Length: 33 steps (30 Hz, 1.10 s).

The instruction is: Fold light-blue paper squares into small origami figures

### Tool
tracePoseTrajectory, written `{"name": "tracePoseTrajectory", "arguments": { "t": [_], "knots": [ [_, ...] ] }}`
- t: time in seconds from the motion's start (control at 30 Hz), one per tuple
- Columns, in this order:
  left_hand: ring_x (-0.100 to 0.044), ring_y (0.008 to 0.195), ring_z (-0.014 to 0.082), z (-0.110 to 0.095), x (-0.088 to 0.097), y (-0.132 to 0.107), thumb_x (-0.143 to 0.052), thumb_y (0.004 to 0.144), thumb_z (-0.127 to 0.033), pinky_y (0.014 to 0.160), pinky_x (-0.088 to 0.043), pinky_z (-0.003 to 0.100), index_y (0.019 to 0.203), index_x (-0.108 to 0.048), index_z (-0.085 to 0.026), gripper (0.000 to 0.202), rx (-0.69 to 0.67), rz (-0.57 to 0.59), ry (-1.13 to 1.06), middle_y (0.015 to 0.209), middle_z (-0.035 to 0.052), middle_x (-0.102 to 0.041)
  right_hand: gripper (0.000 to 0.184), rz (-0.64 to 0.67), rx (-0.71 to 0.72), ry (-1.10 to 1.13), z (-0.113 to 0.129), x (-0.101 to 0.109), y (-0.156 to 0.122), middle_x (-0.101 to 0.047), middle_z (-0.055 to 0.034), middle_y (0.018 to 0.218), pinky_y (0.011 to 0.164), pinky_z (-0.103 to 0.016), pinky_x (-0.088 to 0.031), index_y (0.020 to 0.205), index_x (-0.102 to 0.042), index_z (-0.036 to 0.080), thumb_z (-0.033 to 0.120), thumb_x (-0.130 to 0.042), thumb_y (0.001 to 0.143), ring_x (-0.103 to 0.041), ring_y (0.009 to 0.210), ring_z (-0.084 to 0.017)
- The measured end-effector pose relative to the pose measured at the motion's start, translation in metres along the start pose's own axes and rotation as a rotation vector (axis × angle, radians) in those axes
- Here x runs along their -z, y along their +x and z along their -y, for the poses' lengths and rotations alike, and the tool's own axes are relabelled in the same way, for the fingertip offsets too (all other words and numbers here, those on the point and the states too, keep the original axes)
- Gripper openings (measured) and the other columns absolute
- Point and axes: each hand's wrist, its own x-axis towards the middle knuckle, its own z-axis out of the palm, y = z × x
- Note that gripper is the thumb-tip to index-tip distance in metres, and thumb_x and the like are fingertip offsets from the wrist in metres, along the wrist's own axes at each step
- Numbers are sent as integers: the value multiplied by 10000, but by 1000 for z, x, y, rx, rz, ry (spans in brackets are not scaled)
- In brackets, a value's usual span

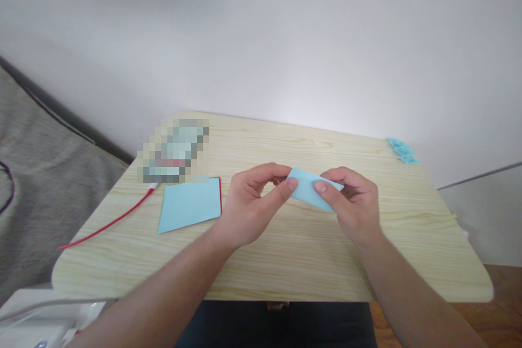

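Observation:
Between my two hands, above the middle of the table, is a light blue sheet of paper (306, 189), which looks folded into a narrow piece. My left hand (256, 201) pinches its left end, thumb on top and fingers behind. At the other end my right hand (355, 204) grips it the same way, its thumb pressed on the near face. A stack of coloured paper (191, 205) lies flat to the left of my left hand, light blue on top with red and green edges showing.
A blurred-out phone (177, 151) lies at the back left with a red cable (110, 225) running off the table's left edge. Several small folded blue paper pieces (403, 151) sit at the far right corner. A white wall (285, 38) rises behind the wood-grain table (285, 266).

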Motion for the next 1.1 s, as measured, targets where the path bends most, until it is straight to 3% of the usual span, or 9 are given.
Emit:
{"name": "tracePoseTrajectory", "arguments": {
  "t": [0.3, 1.1],
  "knots": [
    [-640, 783, 162, 1, 1, 0, -794, 805, -296, 732, -533, 299, 949, -777, -219, 164, -11, 11, 2, 871, 41, -735, 92, 8, -2, 54, -2, 0, -1, -700, -3, 768, 601, -291, -500, 854, -738, 255, 288, -810, 805, -620, 687, -161],
    [-638, 779, 160, 4, 0, 3, -781, 817, -291, 744, -530, 285, 905, -750, -201, 130, -64, -17, 91, 839, 32, -720, 132, 46, -84, 64, -1, -2, 0, -687, 2, 710, 521, -260, -437, 800, -735, 234, 346, -802, 817, -559, 595, -128]
  ]
}}
